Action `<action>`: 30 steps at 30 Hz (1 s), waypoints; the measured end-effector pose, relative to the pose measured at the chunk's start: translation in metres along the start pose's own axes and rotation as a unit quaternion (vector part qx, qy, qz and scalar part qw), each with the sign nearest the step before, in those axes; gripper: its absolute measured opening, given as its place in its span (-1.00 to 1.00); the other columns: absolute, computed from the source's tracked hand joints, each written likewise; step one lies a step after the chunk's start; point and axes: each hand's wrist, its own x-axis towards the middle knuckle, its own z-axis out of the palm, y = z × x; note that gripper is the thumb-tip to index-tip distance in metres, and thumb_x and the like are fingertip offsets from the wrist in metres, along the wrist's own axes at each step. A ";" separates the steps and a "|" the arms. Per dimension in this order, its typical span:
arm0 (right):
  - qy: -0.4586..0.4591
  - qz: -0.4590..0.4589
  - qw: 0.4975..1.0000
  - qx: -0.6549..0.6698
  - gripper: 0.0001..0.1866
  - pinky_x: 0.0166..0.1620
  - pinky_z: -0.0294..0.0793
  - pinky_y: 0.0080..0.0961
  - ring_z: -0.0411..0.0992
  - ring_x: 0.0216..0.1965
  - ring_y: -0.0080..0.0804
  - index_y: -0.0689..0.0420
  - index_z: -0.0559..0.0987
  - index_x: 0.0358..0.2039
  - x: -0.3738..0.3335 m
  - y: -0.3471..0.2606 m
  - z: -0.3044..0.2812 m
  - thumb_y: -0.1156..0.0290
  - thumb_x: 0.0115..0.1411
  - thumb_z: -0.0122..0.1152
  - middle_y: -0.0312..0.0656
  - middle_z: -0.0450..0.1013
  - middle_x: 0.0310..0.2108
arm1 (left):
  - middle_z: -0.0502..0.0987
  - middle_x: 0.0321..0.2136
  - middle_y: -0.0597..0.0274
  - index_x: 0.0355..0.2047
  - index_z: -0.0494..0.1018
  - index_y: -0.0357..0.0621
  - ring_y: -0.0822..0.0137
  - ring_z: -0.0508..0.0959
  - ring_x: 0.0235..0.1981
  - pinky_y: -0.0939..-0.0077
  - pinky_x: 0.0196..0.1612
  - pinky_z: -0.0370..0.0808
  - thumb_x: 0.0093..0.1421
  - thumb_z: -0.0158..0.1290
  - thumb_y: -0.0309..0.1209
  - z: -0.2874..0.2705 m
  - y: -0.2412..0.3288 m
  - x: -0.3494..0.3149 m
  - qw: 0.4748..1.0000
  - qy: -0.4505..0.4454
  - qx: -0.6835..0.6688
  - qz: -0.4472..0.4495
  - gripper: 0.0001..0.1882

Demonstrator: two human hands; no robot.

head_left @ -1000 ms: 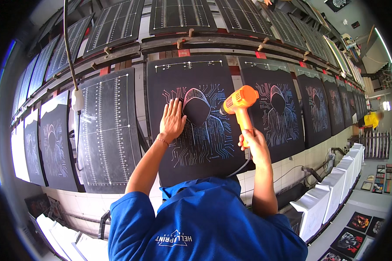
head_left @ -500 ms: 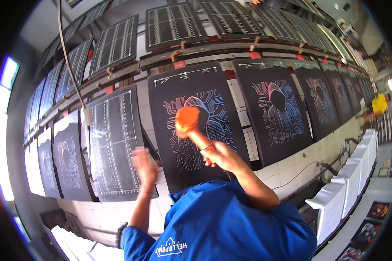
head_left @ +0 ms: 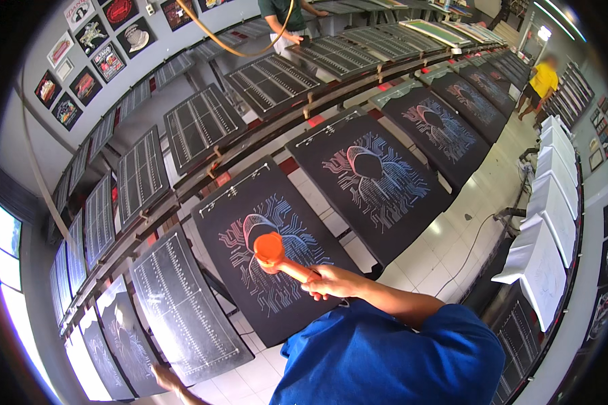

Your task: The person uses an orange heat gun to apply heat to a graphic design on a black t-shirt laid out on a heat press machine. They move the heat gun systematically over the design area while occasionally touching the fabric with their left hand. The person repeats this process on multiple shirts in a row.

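My right hand [head_left: 331, 280] is closed around the handle of an orange tool [head_left: 270, 251] with a round head; its exact kind is unclear. The tool is held over a black printed panel [head_left: 240, 185], in front of its red-to-blue hooded figure with circuit lines. Low on the left, my left hand [head_left: 166, 378] is near the lower edge of another dark printed panel [head_left: 125, 337]. Its fingers are too small and smeared to read. Between these panels lies a bare dark board [head_left: 189, 310] with white ruled markings.
More printed panels [head_left: 385, 182] line the rail to the right. Behind it, ruled boards [head_left: 203, 128] form another row. A person in dark green [head_left: 284, 17] stands at the far boards, another in yellow [head_left: 542, 79] at far right. White sheets [head_left: 537, 270] hang along the right.
The view has swung, bringing the wall pictures and the person in green into sight. My left hand has moved down and left, away from the ruled board. My right hand keeps the orange tool.
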 end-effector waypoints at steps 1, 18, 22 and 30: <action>-0.008 -0.009 1.000 0.019 -0.68 -0.44 0.41 -0.64 0.42 -0.45 -0.63 0.18 0.43 -0.18 -0.007 0.003 -0.008 0.18 0.25 0.16 -0.35 0.41 -0.46 | 0.59 -0.19 -0.03 -0.04 0.45 -0.31 0.16 0.56 -0.08 0.32 0.00 0.45 0.37 -0.13 -0.27 -0.014 -0.067 0.001 0.985 0.128 0.083 0.075 -0.64; 0.066 -0.038 0.959 0.275 -0.57 -0.41 0.37 -0.60 0.39 -0.46 -0.56 0.16 0.37 -0.04 -0.213 0.063 -0.221 0.43 0.10 0.29 -0.30 0.40 -0.40 | 0.56 -0.32 -0.24 -0.14 0.45 -0.31 -0.22 0.54 -0.31 0.01 -0.29 0.42 0.40 -0.24 -0.14 0.069 0.237 -0.366 0.997 -0.033 -0.038 -0.064 -0.55; 0.118 -0.032 0.954 0.275 -0.62 -0.48 0.35 -0.61 0.37 -0.55 -0.54 0.17 0.35 -0.10 -0.265 0.068 -0.277 0.46 0.09 0.25 -0.27 0.37 -0.49 | 0.51 -0.13 -0.26 0.04 0.33 -0.38 -0.20 0.48 -0.09 0.08 -0.05 0.40 0.42 -0.31 -0.14 0.090 0.303 -0.387 0.998 -0.035 0.060 -0.001 -0.50; 0.135 -0.056 0.960 0.240 -0.61 -0.53 0.31 -0.66 0.37 -0.59 -0.56 0.18 0.34 -0.10 -0.273 0.049 -0.352 0.41 0.11 0.27 -0.27 0.37 -0.55 | 0.44 -0.04 -0.17 0.05 0.33 -0.26 -0.16 0.47 -0.06 0.04 -0.07 0.40 0.40 -0.28 -0.10 0.094 0.350 -0.387 0.997 -0.009 0.039 -0.067 -0.51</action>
